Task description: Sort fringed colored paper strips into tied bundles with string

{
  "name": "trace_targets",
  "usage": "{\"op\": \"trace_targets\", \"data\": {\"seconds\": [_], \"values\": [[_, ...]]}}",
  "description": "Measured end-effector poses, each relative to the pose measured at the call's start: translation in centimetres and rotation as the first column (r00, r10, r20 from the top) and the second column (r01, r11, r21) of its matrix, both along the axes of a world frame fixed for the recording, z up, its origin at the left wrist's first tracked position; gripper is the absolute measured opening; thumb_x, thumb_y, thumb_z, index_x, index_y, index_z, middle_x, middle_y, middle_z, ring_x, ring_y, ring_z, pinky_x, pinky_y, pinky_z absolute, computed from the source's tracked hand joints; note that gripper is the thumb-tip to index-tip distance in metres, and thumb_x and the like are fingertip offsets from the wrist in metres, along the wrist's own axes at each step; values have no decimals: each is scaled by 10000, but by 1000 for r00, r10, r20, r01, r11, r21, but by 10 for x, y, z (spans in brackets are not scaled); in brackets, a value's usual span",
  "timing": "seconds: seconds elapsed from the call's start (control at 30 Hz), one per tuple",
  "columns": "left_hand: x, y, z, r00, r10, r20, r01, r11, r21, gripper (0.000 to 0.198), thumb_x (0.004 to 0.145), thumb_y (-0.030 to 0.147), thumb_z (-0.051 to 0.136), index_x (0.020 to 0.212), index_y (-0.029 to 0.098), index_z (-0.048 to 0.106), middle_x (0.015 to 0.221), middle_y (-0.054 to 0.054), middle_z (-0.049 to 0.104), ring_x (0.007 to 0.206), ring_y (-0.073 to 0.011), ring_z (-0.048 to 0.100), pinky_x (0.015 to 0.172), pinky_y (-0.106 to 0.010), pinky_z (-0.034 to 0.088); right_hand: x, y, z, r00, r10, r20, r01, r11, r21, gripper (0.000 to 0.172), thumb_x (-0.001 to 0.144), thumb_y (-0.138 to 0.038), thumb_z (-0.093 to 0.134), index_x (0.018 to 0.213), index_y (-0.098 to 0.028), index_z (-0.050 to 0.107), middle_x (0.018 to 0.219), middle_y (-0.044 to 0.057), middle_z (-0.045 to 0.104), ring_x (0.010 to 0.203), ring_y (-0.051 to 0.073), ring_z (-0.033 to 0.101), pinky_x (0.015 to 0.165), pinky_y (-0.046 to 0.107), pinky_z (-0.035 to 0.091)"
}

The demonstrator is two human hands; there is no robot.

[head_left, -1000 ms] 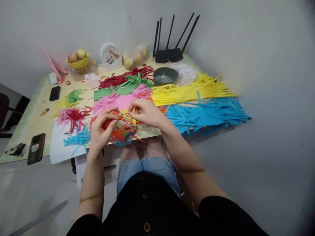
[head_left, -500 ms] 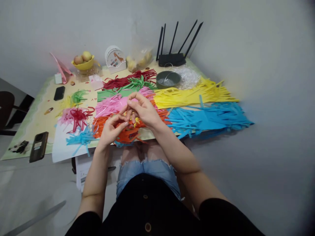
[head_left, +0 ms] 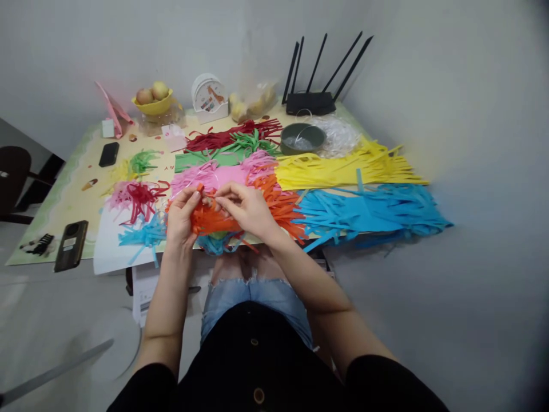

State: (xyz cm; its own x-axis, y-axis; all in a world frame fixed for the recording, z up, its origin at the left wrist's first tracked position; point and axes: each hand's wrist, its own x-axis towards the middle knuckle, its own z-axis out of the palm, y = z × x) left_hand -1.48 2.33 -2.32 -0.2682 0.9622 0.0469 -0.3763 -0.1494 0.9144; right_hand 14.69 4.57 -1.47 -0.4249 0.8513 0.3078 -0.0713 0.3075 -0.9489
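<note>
My left hand (head_left: pixel 180 214) is closed, with an orange strip (head_left: pixel 200 188) pinched between thumb and fingers. Close beside it on the right, my right hand (head_left: pixel 249 210) is closed in a pinch; a bit of orange shows near its fingertips, but what it grips is too small to make out. Below and behind both hands lies a heap of orange fringed strips (head_left: pixel 285 207). Pink fringed strips (head_left: pixel 229 174) lie just beyond. To the right are a blue fringed sheet (head_left: pixel 366 209) and a yellow fringed sheet (head_left: pixel 326 170).
Green (head_left: pixel 206 159) and dark red fringe (head_left: pixel 223 136) lie farther back. A dark green bucket (head_left: pixel 302 139) stands before a black router (head_left: pixel 311 103). Small coloured bundles, a white sheet (head_left: pixel 107 246) and two phones, one a brown phone (head_left: pixel 71 246), are at left. A yellow fruit bowl (head_left: pixel 152 107) stands behind.
My hands have moved slightly apart and lower, and the left now pinches an orange strip. The view has shifted, so the table things appear a little farther right.
</note>
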Motion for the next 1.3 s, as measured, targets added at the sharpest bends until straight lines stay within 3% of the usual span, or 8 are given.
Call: {"op": "trace_targets", "data": {"seconds": [0.33,0.5,0.7,1.0,1.13,1.3], "values": [[-4,-3,-6,998,6,-68,-5,1000,18,361,651,394,872,817,195,620,709,31,650,622,-92,626,648,-223,548,-3,-4,0,992,-103,69,99,993,69,125,918,-319,565,930,-197,587,745,-4,698,702,140,690,708,245,519],[-3,-5,-5,993,51,-105,-49,999,21,357,633,399,882,794,193,640,701,24,665,610,-100,627,635,-231,540,-2,-5,1,989,-107,99,98,991,94,105,916,-296,562,897,-196,584,733,-2,701,675,135,679,708,242,514],[-4,-7,-4,949,161,-273,-140,986,93,246,668,332,866,790,180,715,683,7,687,619,-96,625,645,-208,516,-3,-4,-5,997,-60,48,58,998,39,140,926,-332,574,967,-200,555,734,-17,699,577,114,637,631,224,510],[-8,-7,-3,969,21,-245,-14,1000,27,304,650,382,881,792,178,706,676,0,679,607,-113,621,639,-235,518,-1,-5,0,986,-98,136,74,983,166,105,945,-269,552,1015,-192,548,741,-18,687,690,120,661,725,234,488],[-5,-9,-1,925,40,-379,-15,998,68,266,659,369,874,771,170,737,752,-22,719,660,-124,644,695,-249,530,-4,-1,-8,1000,-27,14,25,997,73,156,943,-320,570,1034,-199,537,711,-38,668,629,107,637,651,221,494],[-3,-14,-1,790,106,-603,27,978,206,83,787,261,766,807,181,752,806,-38,744,759,-156,684,776,-282,537,-3,11,-19,964,143,-224,-178,974,-142,409,867,-431,687,1163,-178,561,713,-35,695,577,99,612,583,216,505]]}}
